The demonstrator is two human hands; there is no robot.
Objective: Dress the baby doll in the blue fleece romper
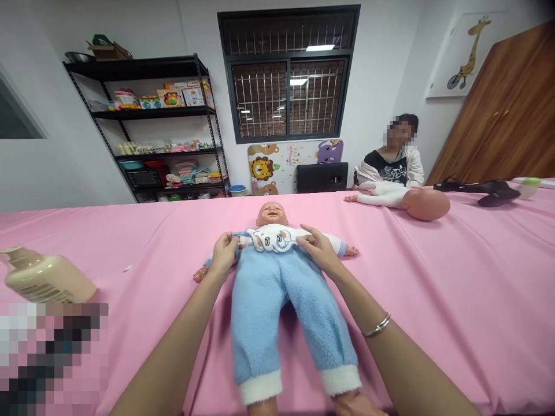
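A baby doll (272, 215) lies on its back on the pink table cover (433, 277), head away from me. It wears a white top with an elephant print (272, 238) and fluffy blue trousers (277, 300) with white cuffs. My left hand (224, 255) pinches the trouser waistband at the doll's right side. My right hand (319, 249) grips the waistband at the other side, fingers curled over the top's hem. A silver bracelet (377, 327) sits on my right wrist.
A beige pump bottle (45, 278) lies at the left. A second doll (403, 199) lies far right, with a seated person (392, 162) behind it. A black hair dryer (485, 189) rests at the far right. Shelves (160, 127) stand against the back wall.
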